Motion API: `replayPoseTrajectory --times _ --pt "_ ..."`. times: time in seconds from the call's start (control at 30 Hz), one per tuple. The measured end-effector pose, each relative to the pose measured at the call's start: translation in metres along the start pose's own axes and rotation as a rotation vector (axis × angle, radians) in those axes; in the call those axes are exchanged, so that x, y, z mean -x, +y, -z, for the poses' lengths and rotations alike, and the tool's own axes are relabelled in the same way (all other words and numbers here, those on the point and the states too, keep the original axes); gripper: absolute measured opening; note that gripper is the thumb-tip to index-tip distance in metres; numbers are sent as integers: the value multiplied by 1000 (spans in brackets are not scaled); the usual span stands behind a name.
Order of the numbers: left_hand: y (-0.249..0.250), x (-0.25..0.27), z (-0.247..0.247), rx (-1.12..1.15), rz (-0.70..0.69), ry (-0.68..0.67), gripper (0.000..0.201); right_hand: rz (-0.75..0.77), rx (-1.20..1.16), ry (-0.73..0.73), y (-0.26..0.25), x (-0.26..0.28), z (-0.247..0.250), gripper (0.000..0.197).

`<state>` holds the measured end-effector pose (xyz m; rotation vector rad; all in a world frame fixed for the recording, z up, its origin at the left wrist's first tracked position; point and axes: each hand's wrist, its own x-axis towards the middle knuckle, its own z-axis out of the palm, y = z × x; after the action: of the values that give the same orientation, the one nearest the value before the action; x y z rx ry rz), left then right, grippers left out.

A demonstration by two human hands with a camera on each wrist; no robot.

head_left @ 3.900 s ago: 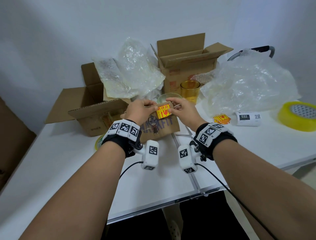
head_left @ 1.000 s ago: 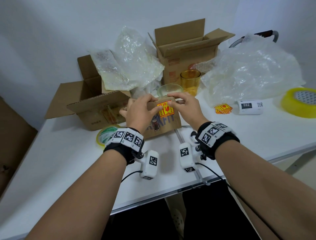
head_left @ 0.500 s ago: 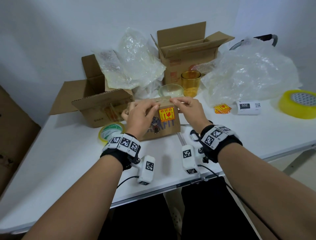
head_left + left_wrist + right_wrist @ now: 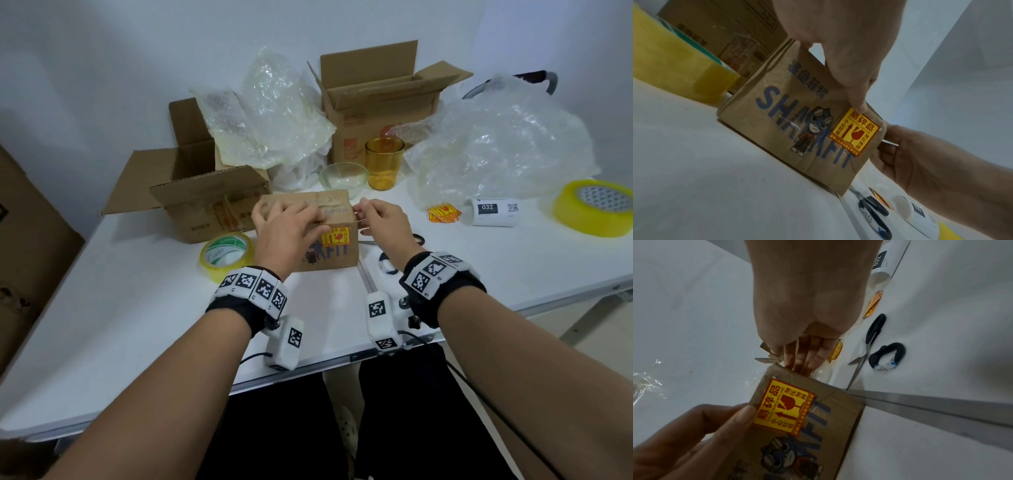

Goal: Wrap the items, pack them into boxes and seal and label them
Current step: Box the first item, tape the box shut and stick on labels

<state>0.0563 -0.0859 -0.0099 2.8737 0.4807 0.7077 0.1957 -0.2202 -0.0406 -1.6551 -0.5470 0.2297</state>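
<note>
A small closed cardboard box [image 4: 329, 257] with blue print stands on the white table [image 4: 137, 325]. A yellow and red fragile sticker [image 4: 336, 237] is stuck on its front face, also clear in the left wrist view as the sticker [image 4: 855, 134] and in the right wrist view as the sticker [image 4: 785, 407]. My left hand [image 4: 287, 222] lies over the box's top front edge, its thumb [image 4: 858, 104] pressing the front at the sticker's corner. My right hand [image 4: 380, 219] holds the box's upper right corner, fingers [image 4: 805, 363] down its right side.
Two open cardboard boxes [image 4: 205, 205] [image 4: 380, 102] and heaps of bubble wrap [image 4: 274, 113] [image 4: 496, 144] stand behind. A glass bowl [image 4: 344, 174], amber tumbler [image 4: 383, 162], tape rolls [image 4: 224, 255] [image 4: 596, 212], label roll [image 4: 493, 211], spare stickers [image 4: 443, 214] and scissors [image 4: 873, 340] lie around.
The sticker that both hands held over the box is now stuck on its front. The left hand slid onto the top edge; the right hand went to the right corner.
</note>
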Motion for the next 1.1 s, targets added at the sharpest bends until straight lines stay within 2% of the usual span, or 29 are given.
replayPoseTrajectory --times 0.13,0.27,0.4,0.53,0.7,0.8,1.0,1.1 --pt "-1 -7 5 80 47 31 36 -63 -21 67 7 0 2 30" --pt "17 -25 18 164 100 20 33 -88 -40 183 14 -5 13 24" --pt "38 -54 21 391 128 3 29 -95 -25 337 20 -11 48 23" --pt "71 -90 5 562 89 -92 29 -156 90 544 27 -20 98 31" --pt "120 -121 -17 491 -12 -231 28 -261 298 713 34 -32 163 40" --pt "140 -133 -27 479 -21 -286 29 -381 342 734 34 -43 183 45" --pt "150 -142 -47 541 28 -344 29 -596 259 663 48 -54 204 59" --pt "147 -142 -55 585 61 -378 29 -565 247 642 61 -52 209 46"
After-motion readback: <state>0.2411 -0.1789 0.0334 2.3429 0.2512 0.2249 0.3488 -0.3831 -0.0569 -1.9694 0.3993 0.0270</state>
